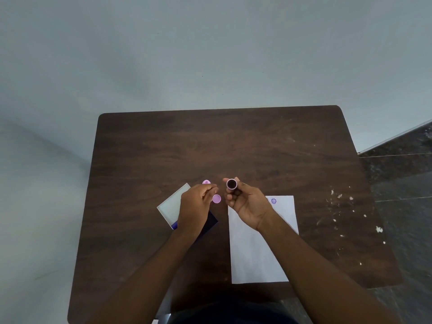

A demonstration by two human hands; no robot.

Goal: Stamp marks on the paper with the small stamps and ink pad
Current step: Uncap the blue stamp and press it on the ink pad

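Observation:
My right hand (pixel 247 202) holds a small purple stamp (pixel 232 184) above the table, its dark inked face turned up towards me. My left hand (pixel 195 206) hovers just left of it with the fingers curled; whether it grips anything I cannot tell. A round purple cap (pixel 216 199) lies by its fingertips and another small pink stamp (pixel 206 182) stands just beyond. The white paper (pixel 257 249) lies on the dark wooden table (pixel 210 141) under my right wrist, with one purple mark (pixel 274 201) near its top edge. The open ink pad (pixel 211 222) is partly hidden under my left hand.
The ink pad's pale lid (pixel 170 204) lies open to the left of my left hand. White flecks (pixel 339 206) dot the table's right side. A wall stands behind the table, and dark tiled floor (pixel 402 183) shows at the right.

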